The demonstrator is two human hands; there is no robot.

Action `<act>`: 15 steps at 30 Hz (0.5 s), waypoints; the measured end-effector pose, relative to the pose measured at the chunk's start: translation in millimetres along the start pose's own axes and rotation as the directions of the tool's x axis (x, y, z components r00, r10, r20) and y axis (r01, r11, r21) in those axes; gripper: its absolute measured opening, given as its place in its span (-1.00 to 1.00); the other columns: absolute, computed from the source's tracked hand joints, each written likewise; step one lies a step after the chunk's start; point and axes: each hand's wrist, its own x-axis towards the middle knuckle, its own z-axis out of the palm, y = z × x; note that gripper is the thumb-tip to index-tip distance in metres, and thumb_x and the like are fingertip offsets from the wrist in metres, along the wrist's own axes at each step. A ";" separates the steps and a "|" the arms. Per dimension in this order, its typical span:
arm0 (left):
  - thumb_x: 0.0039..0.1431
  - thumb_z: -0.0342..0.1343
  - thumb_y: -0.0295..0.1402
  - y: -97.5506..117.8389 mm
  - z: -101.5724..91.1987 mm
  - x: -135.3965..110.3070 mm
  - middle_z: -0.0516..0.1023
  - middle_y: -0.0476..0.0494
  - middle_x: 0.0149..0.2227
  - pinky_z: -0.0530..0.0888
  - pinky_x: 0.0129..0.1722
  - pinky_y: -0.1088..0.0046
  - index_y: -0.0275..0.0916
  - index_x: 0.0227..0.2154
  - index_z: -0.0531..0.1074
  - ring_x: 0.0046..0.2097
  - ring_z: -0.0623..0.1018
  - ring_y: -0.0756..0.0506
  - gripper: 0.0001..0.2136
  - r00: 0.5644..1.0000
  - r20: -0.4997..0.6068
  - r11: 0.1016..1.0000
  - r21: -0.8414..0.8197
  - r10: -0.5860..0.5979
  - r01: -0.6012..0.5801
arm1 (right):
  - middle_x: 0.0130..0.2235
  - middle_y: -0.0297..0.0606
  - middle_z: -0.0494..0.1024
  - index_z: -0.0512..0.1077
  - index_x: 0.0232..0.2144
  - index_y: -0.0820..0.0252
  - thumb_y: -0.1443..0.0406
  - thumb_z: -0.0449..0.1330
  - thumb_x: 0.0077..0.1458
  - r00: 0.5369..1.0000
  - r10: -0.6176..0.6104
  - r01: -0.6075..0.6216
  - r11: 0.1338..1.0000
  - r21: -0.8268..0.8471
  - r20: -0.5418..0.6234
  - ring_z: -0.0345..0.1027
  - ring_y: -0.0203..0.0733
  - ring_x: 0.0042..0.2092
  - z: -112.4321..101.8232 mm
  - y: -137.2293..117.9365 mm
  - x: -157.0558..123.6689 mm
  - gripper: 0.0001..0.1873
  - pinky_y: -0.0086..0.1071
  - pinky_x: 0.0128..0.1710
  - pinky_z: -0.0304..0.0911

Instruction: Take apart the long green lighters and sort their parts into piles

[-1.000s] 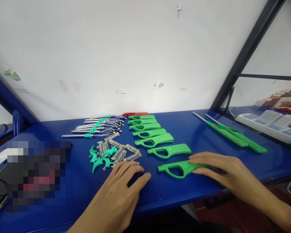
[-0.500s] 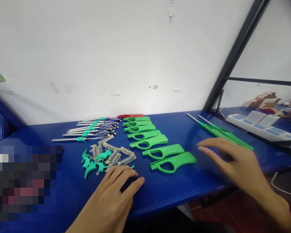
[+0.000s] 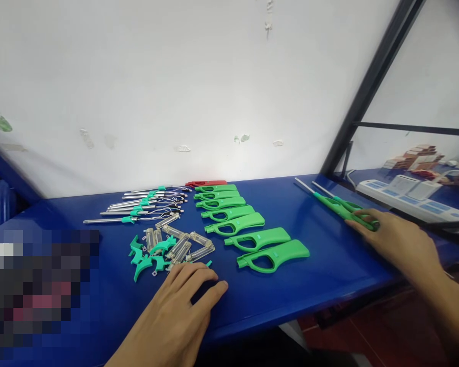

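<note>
My left hand (image 3: 179, 306) rests on the blue table with its thumb apart from loosely bent fingers, holding nothing. Just beyond its fingertips lie teal triggers (image 3: 143, 265) and clear plastic fuel tanks (image 3: 179, 247). At the right, my right hand (image 3: 390, 234) has its thumb and fingers closed around the handle of a green lighter (image 3: 334, 206) with a long metal barrel. A second green lighter (image 3: 352, 205) lies right beside it, partly covered by the fingers. Several green handle shells (image 3: 281, 255) form a column between my hands.
Metal barrels with teal collars and wires (image 3: 128, 219) lie in a row at the back left. A red handle shell (image 3: 210, 183) sits near the wall. Beyond the black frame post (image 3: 367, 92) is a white power strip (image 3: 416, 199). A pixelated patch covers the left corner.
My right hand has moved right and forward from above the table onto the green lighters, its fingers closing on a handle. My left hand has stayed in place.
</note>
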 end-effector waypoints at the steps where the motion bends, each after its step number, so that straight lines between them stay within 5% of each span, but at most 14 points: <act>1: 0.42 -0.06 -0.64 0.4 -0.8 0.5 0.65 -0.12 0.03 0.55 0.18 0.24 -0.08 0.16 0.54 0.11 0.61 -0.17 -0.55 1.000 0.011 1.000 0.006 -0.005 0.005 | -0.16 0.06 0.77 0.68 0.01 0.08 -0.19 0.10 0.34 1.000 0.002 -0.002 1.000 -0.012 0.023 0.64 0.22 -0.29 0.4 -0.4 0.2 -0.38 -0.14 -0.39 0.28; 9: 0.40 -0.06 -0.66 -1.9 -7.7 2.5 0.66 -0.14 0.03 0.59 0.15 0.20 -0.11 0.17 0.51 0.08 0.64 -0.18 -0.54 0.998 0.043 0.999 0.018 0.045 -0.046 | 0.04 0.18 0.70 0.67 0.10 0.25 -0.18 -0.06 0.45 0.998 -0.038 0.041 0.998 -0.046 0.050 0.67 0.33 -0.12 15.9 -15.9 -1.4 -0.23 -0.07 -0.31 0.37; 15: 0.38 -0.07 -0.68 0.3 -9.2 9.2 0.68 -0.16 -0.06 0.61 0.05 0.23 -0.18 0.09 0.54 -0.02 0.66 -0.17 -0.58 0.997 -0.038 0.998 0.007 0.063 -0.062 | -0.12 0.07 0.73 0.70 0.05 0.17 -0.25 0.02 0.37 0.996 -0.027 0.028 1.000 0.012 -0.079 0.65 0.32 -0.24 13.8 3.3 -6.1 -0.25 -0.07 -0.38 0.35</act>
